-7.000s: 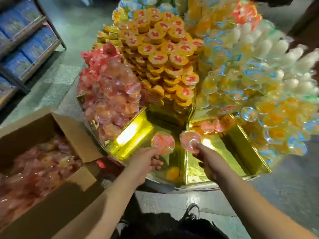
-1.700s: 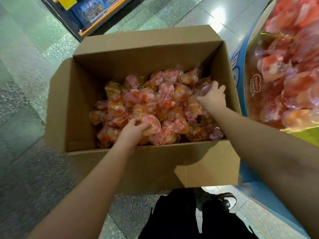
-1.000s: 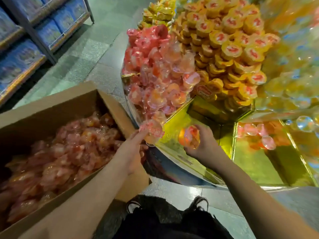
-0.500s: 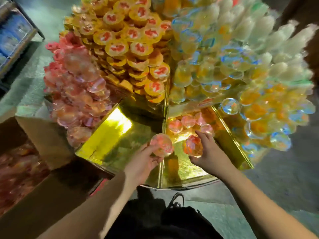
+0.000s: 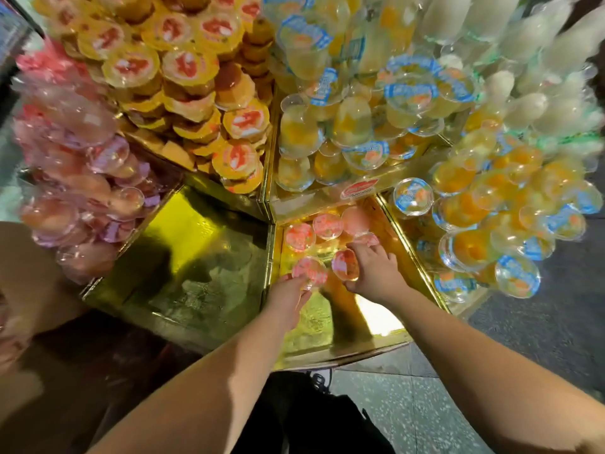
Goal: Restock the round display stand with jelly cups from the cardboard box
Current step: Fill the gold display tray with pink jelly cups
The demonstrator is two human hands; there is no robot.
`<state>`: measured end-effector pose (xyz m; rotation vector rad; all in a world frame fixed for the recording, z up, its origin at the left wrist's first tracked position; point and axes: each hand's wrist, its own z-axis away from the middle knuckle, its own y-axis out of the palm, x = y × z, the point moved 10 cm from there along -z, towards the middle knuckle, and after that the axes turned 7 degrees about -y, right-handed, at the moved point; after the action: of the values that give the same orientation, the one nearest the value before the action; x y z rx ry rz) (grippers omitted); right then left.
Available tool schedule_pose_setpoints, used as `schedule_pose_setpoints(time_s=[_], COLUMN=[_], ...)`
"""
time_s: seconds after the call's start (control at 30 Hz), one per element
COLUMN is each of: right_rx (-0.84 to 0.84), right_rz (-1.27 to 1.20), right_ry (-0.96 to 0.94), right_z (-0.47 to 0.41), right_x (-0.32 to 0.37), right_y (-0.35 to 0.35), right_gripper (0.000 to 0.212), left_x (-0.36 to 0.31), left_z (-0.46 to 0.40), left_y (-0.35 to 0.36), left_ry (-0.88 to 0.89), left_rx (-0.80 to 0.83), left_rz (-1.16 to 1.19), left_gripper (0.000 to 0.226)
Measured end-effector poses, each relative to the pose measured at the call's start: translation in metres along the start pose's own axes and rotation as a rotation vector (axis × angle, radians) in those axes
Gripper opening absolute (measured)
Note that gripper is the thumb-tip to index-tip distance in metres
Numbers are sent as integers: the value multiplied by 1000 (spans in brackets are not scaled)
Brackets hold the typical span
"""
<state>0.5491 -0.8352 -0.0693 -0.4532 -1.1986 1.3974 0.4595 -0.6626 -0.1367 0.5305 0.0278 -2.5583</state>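
Your left hand (image 5: pixel 285 298) pinches a round clear plastic jelly cup with a pink-and-white lid (image 5: pixel 309 273), holding it just above the gold floor of the near-right compartment of the round gold-foil display stand (image 5: pixel 209 231). Your right hand (image 5: pixel 376 270) grips a second pink jelly cup (image 5: pixel 345 263) between thumb and fingers, tilted on its side, immediately right of the first; the two cups are nearly touching.

Just beyond your hands, at the far end of the same compartment, a short row of pink-lidded jelly cups (image 5: pixel 324 226) already sits against the back wall. Whether your right fingertips touch the rightmost of them cannot be told.

The gold compartment to the left (image 5: pixel 183 257) shows only its reflective floor. Farther left, a heap of pink jelly cups (image 5: pixel 78 165) is piled high. Behind, in the far tier, stand stacked yellow cups with red-and-white lids (image 5: pixel 196 77), and to their right clear cups with blue-rimmed lids and yellow fruit (image 5: pixel 360 119). At the right, more blue-lidded orange-filled cups (image 5: pixel 491 217) spill toward the edge.

A brown cardboard box flap (image 5: pixel 29 267) shows at the left edge, near you; its contents are blurred.
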Motion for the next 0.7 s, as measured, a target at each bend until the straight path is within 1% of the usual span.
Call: schedule_pose_setpoints(time_s=[0.07,0.17,0.27,0.37,0.57,0.7], right_rx=[22,23,8,-11,-40,-51], right_rz=[10,10,20,20,77,131], right_ry=[-23,-63,-87,-103,-133,-152], right_z=[-13,-27,-37,-44,-54,-54], right_x=[-4,-6,-6,-5,-2,0], right_y=[9,17,17,17,21,26], right_gripper=[82,78,77,76,76,72], left_x=[2,4,0,-1,-1,-1], left_z=[-16,-36,-48,-54,-59,-63], left_y=[-1,2,5,8,7,7], left_ry=[-5,2,27,33,25,36], left_rx=[-37,-40,-37,-31,-55,-61], left_rz=[28,64,86,66,88,52], left_gripper=[27,34,28,35,30,27])
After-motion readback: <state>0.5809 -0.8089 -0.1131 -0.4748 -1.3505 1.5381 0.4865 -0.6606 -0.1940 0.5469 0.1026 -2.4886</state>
